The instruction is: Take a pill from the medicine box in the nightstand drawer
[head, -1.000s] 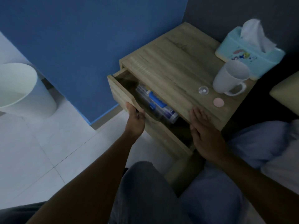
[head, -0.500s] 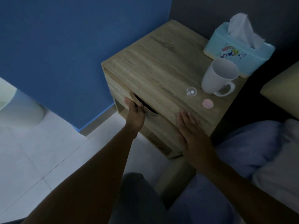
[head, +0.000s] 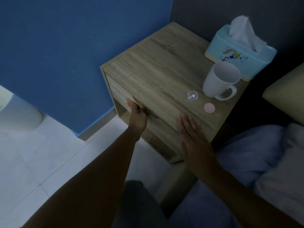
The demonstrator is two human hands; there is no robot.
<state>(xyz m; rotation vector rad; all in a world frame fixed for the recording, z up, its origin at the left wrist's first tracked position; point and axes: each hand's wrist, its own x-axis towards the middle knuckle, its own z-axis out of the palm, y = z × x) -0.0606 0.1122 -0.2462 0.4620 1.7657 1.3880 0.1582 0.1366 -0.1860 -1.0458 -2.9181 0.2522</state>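
Observation:
The wooden nightstand (head: 156, 63) stands against the blue wall, and its drawer (head: 118, 94) is pushed in flush with the front. The medicine box is hidden inside it. My left hand (head: 137, 116) has its fingers curled into the grip gap at the drawer's edge. My right hand (head: 190, 132) lies flat with fingers spread on the nightstand's front edge, holding nothing. On top, a small clear cap (head: 192, 95) holds a white pill, and a round pink lid (head: 209, 107) lies just right of it.
A white mug (head: 218, 79) and a light blue tissue box (head: 238, 55) stand at the back right of the nightstand top. A white bin (head: 16, 116) is on the tiled floor at the left. A bed with a pale pillow (head: 286, 89) and blue bedding (head: 246, 145) is on the right.
The drawer was open with the medicine box showing; my left hand has pushed it in until it is shut. My right hand has stayed on the front edge.

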